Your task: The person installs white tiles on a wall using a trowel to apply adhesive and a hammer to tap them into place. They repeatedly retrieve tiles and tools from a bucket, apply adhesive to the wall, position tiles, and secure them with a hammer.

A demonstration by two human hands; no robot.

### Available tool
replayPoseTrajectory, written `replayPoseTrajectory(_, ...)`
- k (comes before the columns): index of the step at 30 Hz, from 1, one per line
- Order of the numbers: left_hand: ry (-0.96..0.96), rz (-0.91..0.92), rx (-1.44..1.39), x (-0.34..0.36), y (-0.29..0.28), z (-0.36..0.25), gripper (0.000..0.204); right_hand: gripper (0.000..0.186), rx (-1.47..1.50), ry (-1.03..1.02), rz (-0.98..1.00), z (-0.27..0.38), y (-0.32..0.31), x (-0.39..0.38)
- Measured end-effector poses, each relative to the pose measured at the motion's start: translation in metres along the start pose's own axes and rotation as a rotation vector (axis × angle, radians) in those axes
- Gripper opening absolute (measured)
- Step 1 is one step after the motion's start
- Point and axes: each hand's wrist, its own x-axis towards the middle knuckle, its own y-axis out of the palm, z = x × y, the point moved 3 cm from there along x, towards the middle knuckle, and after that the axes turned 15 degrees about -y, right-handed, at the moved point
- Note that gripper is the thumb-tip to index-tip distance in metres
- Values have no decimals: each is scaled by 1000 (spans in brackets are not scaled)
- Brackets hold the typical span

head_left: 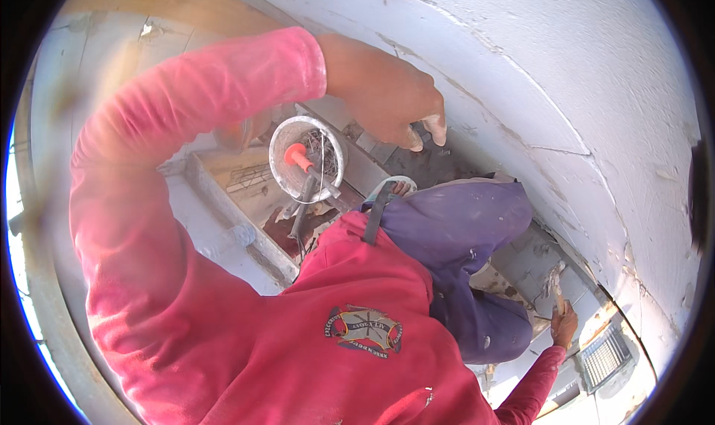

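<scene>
My left hand (pixel 391 93) hangs in the air beside the white wall, its dusty fingers pointing down and apart, and nothing shows in its grip. At the lower right, my right hand (pixel 564 325) is closed around the pale handle of a plaster-caked hand tool (pixel 555 282), its whitish head pointing up near the wall's base. The tool's exact kind cannot be made out. Below my left forearm stands a whitish bucket (pixel 275 160) with a wire handle. An orange-guarded chisel-like tool (pixel 298 157) and other dark pieces lie inside it.
The white wall (pixel 596 75) with a cracked seam rises along the right. A grey grid panel (pixel 605 358) lies by my right hand. Left of my body are a wooden frame edge (pixel 238 227) and a clear plastic bottle (pixel 227 242). My bent leg (pixel 462 216) is beside the wall.
</scene>
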Motion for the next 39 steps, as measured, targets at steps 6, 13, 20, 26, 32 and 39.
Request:
replayPoseTrajectory(6,-36,-96,-39,-5,47,70,44,46,-77,-345,120,58,31,66)
replayPoseTrajectory(13,50,-232,-17,-6,65,116,42,45,-110,-526,121,102,63,134)
replayPoseTrajectory(20,158,-354,58,2,64,148,47,36,-82,-522,191,157,65,184)
replayPoseTrajectory(26,35,-347,-56,-50,70,163,44,40,-15,-567,254,223,38,169)
replayPoseTrajectory(32,49,-379,-302,-140,60,112,43,36,154,-576,267,246,10,118)
replayPoseTrajectory(39,-11,-650,-783,-286,85,44,32,35,140,-552,446,449,-147,-46)
